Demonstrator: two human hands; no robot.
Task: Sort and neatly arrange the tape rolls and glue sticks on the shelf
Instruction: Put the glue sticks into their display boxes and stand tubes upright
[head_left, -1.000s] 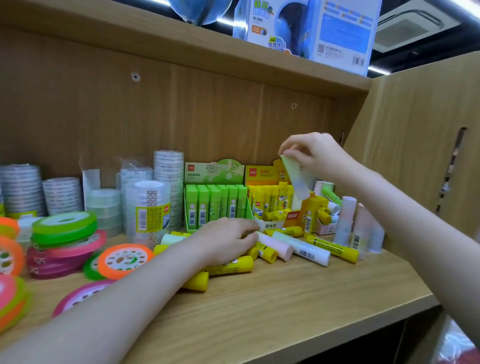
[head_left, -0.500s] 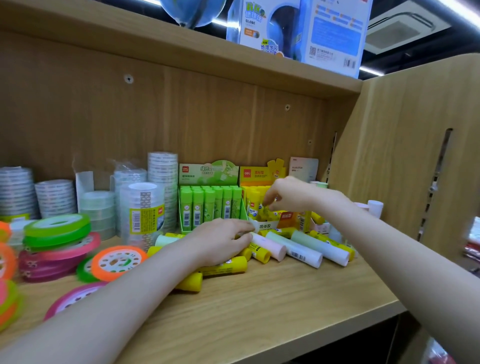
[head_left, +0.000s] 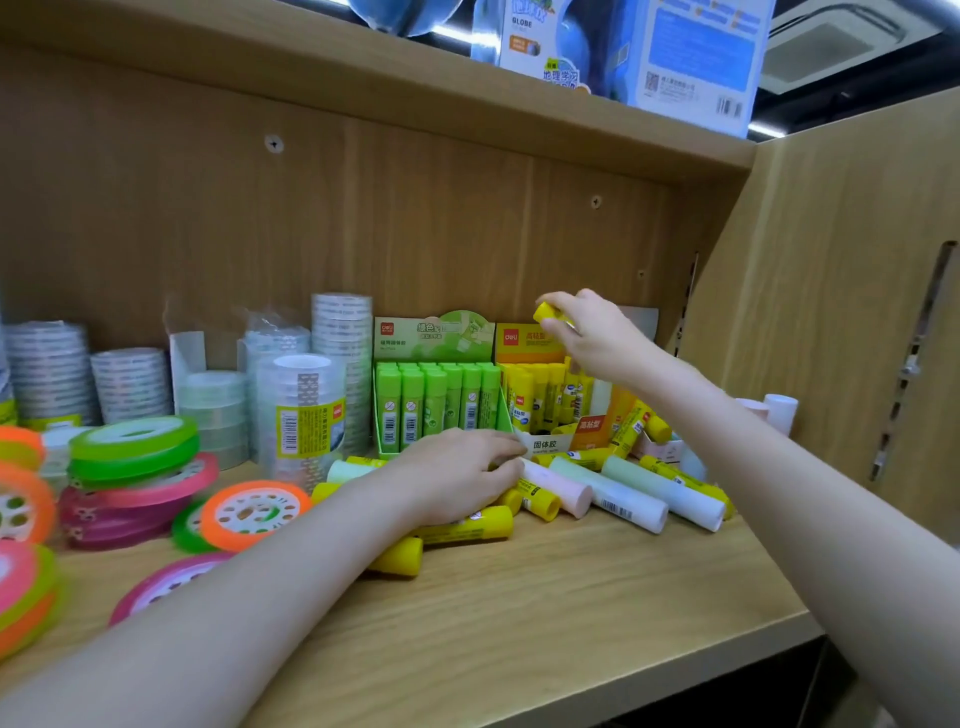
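Note:
My right hand (head_left: 592, 332) is raised above the yellow display box (head_left: 524, 340) and holds a yellow glue stick (head_left: 546, 313) by its end. My left hand (head_left: 457, 473) lies flat, fingers spread, on a heap of loose yellow glue sticks (head_left: 467, 527). Three pale sticks, pink, white and mint (head_left: 613, 499), lie side by side to its right. A green display box (head_left: 431, 332) holds upright green glue sticks (head_left: 436, 400). Clear tape rolls (head_left: 301, 410) stand stacked at the left, with coloured tape rolls (head_left: 135, 447) in front of them.
The wooden shelf board (head_left: 519, 623) has bare room along its front edge. A side panel (head_left: 831, 312) closes the shelf at the right, with white caps (head_left: 779, 410) beside it. Blue globe boxes (head_left: 623, 47) stand on the upper shelf.
My right hand set down the pale stick among the lying ones, dipped to the yellow box, and has now risen holding a yellow glue stick. My left hand has stayed on the heap.

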